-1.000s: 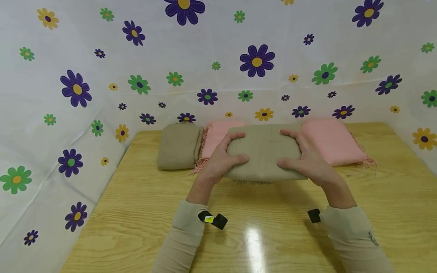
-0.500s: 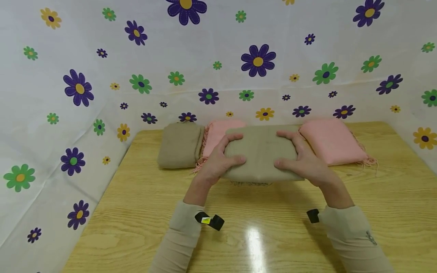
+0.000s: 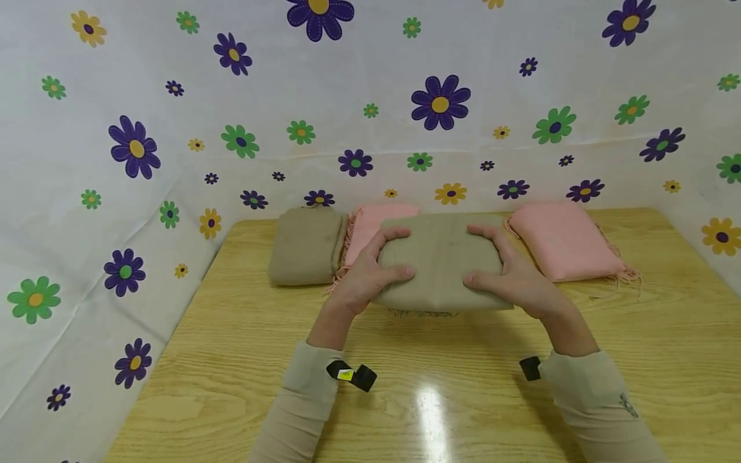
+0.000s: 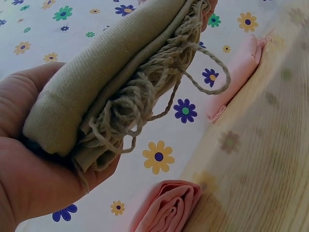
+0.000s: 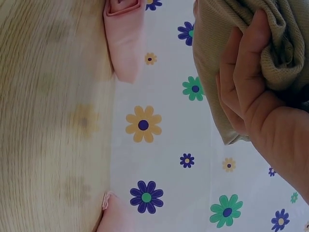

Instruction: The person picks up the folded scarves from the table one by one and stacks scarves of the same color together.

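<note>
A folded beige scarf (image 3: 440, 257) is held between both hands above the table, its shadow falling on the wood below. My left hand (image 3: 370, 273) grips its left side, thumb on the near top and fingers wrapping the edge. On the right side, my right hand (image 3: 518, 276) grips it the same way; in the right wrist view its fingers (image 5: 244, 63) curl under the folded layers. Twisted fringe (image 4: 145, 92) hangs loose along one edge in the left wrist view. The scarf partly covers a folded pink scarf (image 3: 370, 228) behind it.
At the back left of the wooden table (image 3: 243, 360) lies another folded beige scarf (image 3: 307, 247), beside the partly covered pink one. A second folded pink scarf (image 3: 564, 241) with fringe lies at the back right. A white flower-patterned cloth (image 3: 359, 64) hangs behind and at the sides.
Both hands have shifted slightly left with the beige scarf and sunk a little, uncovering more of the right pink scarf's left edge. The grip looks the same.
</note>
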`<state>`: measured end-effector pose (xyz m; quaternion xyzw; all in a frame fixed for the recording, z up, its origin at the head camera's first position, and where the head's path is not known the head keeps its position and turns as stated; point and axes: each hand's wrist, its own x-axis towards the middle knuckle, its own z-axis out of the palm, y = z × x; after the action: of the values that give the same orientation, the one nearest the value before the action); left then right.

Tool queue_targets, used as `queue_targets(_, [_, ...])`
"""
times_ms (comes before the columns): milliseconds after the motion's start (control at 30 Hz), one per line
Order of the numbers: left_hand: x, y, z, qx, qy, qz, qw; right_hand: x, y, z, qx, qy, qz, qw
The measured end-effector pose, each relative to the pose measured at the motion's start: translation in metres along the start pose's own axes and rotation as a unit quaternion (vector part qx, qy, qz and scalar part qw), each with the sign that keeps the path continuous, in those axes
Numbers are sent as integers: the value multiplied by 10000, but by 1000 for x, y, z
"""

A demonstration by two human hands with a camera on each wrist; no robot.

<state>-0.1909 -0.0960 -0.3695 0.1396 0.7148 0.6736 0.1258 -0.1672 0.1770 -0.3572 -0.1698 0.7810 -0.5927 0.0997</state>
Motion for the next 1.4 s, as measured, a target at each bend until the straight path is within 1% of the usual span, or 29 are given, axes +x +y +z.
queue_targets(233, [-5,-1,-4,-60,-46,-30,10000,0,-3,3,25,-105,152,9998])
queue_targets(500, [-9,-1,-8,-107,-73,51,9999,0,-5,7,-40,-180,99,9998])
queue_targets(667, [-11,1,-10,-76,-16,43,10000,1,-6,9,-69,-154,62,9998])
queue_targets(900, [-14,4,-12,48,69,128,9999,6,-10,13,-107,-130,11,9999])
queue_targets(1167, [-20,2,-21,40,84,160,9998,10,-11,22,-16,-269,58,9996])
queue_targets(1400, [-24,5,-25,84,111,165,9998,11,-15,27,-67,-244,139,9996])
